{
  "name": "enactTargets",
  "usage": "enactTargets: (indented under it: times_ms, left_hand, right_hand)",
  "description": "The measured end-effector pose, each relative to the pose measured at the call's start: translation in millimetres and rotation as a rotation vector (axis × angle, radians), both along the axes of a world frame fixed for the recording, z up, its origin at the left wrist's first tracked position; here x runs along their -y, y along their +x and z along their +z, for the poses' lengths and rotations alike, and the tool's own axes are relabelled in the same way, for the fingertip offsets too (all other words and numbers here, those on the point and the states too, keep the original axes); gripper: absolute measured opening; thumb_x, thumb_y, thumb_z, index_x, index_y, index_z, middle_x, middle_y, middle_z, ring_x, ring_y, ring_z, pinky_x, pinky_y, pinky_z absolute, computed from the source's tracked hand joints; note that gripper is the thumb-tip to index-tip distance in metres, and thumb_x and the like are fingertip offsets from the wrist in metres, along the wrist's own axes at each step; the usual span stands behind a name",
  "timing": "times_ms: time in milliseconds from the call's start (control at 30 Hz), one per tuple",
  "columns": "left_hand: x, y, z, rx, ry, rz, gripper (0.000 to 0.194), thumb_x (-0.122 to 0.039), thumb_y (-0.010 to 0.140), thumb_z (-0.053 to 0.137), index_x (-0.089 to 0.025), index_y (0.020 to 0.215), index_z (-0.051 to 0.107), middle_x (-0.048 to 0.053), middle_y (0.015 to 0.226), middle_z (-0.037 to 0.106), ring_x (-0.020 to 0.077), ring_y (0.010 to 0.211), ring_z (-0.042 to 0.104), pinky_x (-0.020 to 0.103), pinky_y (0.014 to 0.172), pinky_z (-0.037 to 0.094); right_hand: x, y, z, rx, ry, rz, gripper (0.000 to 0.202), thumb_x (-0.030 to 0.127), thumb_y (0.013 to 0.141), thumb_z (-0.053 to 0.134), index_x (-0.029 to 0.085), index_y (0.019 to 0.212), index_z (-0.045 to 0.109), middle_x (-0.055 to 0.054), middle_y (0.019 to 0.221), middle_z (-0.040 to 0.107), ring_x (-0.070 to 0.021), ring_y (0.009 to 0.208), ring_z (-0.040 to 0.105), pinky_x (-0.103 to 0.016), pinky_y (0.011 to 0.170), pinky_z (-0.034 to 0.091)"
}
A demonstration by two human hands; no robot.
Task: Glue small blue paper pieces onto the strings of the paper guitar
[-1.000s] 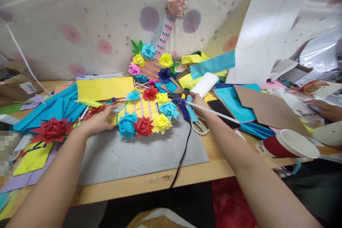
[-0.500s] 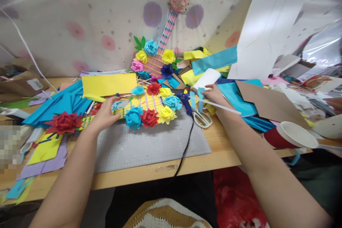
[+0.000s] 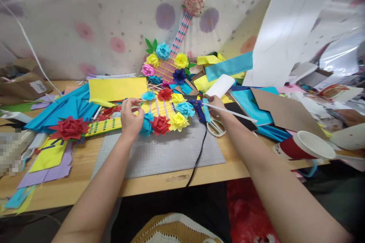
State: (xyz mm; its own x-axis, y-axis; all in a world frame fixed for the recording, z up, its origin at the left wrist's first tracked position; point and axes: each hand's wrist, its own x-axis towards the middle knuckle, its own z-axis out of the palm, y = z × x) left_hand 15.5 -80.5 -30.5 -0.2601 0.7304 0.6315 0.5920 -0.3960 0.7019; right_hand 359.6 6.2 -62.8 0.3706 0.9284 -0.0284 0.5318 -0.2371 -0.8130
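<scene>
A yellow guitar-shaped paper craft [image 3: 157, 107] lies across a grey cutting mat [image 3: 168, 155], ringed with blue, red and yellow paper flowers. A red paper flower [image 3: 70, 129] sits at its left end. My left hand [image 3: 131, 118] is over the join of neck and body, beside a blue flower [image 3: 146, 124]; its fingers are curled, thumb and forefinger apart, nothing visible between them. On the right, my right hand [image 3: 217, 104] has closed fingers at a light blue paper strip [image 3: 206, 112], next to the blue glue gun [image 3: 197, 106]. Its fingertips are partly hidden.
Scissors [image 3: 216, 127] lie below the right hand, and a long glue stick [image 3: 230, 112] crosses before the wrist. A black cord [image 3: 199, 159] hangs over the table edge. A paper cup [image 3: 305, 146] stands at right. Behind leans a pink flowered guitar craft [image 3: 173, 51].
My left hand has moved right, from the guitar neck to the body's edge. The right hand has shifted slightly left with a blue paper strip, closer to the glue gun.
</scene>
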Motion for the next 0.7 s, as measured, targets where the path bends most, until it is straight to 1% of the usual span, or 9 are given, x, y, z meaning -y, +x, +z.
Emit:
enactTargets:
  times_ms: [67,133,233,300,433,500,567,633,700]
  left_hand:
    - [0,-11,-0.3,-0.004,0.013,0.030,0.022,-0.006,0.066,0.049,-0.017,0.085,0.054,0.003,0.090,0.053,0.0119,0.080,0.056,0.023,0.067,0.050]
    - [0,-18,0.2,-0.013,0.022,0.070,0.022,-0.005,0.066,0.050,-0.017,0.084,0.055,0.003,0.088,0.053,0.0112,0.077,0.056,0.022,0.066,0.050]
    - [0,-21,1.4,-0.025,0.028,0.093,0.022,-0.004,0.065,0.050,-0.017,0.082,0.056,0.002,0.086,0.053,0.0106,0.075,0.055,0.021,0.064,0.049]
    - [0,-18,1.4,-0.028,0.027,0.075,0.021,-0.004,0.065,0.050,-0.017,0.081,0.056,0.002,0.086,0.054,0.0106,0.075,0.055,0.020,0.063,0.049]
    - [1,-12,-1.4,-0.027,0.037,0.044,0.021,-0.005,0.066,0.050,-0.017,0.082,0.057,0.003,0.087,0.054,0.0111,0.077,0.055,0.019,0.060,0.049]
    - [2,-9,-3.7,-0.017,0.046,0.038,0.021,-0.005,0.066,0.050,-0.017,0.083,0.057,0.003,0.088,0.054,0.0112,0.077,0.055,0.019,0.060,0.048]
    - [4,-5,-6.3,-0.002,0.044,0.026,0.022,-0.005,0.066,0.050,-0.017,0.083,0.056,0.003,0.090,0.055,0.0107,0.076,0.055,0.020,0.061,0.049]
    - [4,0,-9.1,0.013,0.029,0.009,0.022,-0.004,0.066,0.049,-0.017,0.083,0.056,0.003,0.091,0.055,0.0101,0.074,0.055,0.020,0.062,0.049]
    - [3,4,-12.2,0.033,0.008,-0.009,0.021,-0.005,0.067,0.050,-0.017,0.083,0.056,0.003,0.090,0.055,0.0108,0.076,0.055,0.021,0.062,0.048]
  right_hand:
    - [-9,-5,-9.5,0.132,0.023,0.021,0.048,0.027,0.058,0.068,0.015,0.102,0.052,-0.009,0.093,0.060,-0.0204,0.084,0.055,-0.030,0.071,0.044]
    - [-16,-7,-17.5,0.217,0.007,0.032,0.051,0.031,0.059,0.066,0.016,0.105,0.051,-0.010,0.095,0.061,-0.0226,0.087,0.055,-0.032,0.074,0.043]
    - [-22,-7,-23.4,0.239,-0.008,0.020,0.050,0.032,0.058,0.066,0.017,0.104,0.051,-0.010,0.093,0.062,-0.0233,0.085,0.056,-0.033,0.075,0.044]
    - [-24,-6,-22.1,0.229,0.007,-0.007,0.045,0.028,0.057,0.066,0.017,0.098,0.052,-0.009,0.091,0.062,-0.0227,0.085,0.057,-0.033,0.075,0.044]
    - [-23,1,-7.3,0.105,0.045,-0.077,0.032,0.015,0.056,0.065,0.017,0.086,0.053,-0.004,0.082,0.063,-0.0179,0.077,0.059,-0.030,0.071,0.046]
    - [-17,11,4.4,0.016,0.066,-0.095,0.029,0.015,0.059,0.064,0.018,0.085,0.051,-0.003,0.080,0.061,-0.0143,0.065,0.058,-0.028,0.064,0.047]
    - [-6,25,16.0,-0.129,0.109,-0.095,0.028,0.016,0.062,0.064,0.019,0.087,0.050,-0.003,0.079,0.060,-0.0117,0.056,0.055,-0.028,0.056,0.047]
    - [10,41,24.8,-0.263,0.148,-0.045,0.029,0.017,0.064,0.065,0.020,0.089,0.050,-0.002,0.077,0.060,-0.0116,0.057,0.056,-0.027,0.054,0.047]
    - [28,54,29.2,-0.341,0.105,0.067,0.030,0.018,0.062,0.067,0.021,0.088,0.052,-0.002,0.074,0.059,-0.0124,0.057,0.056,-0.026,0.051,0.046]
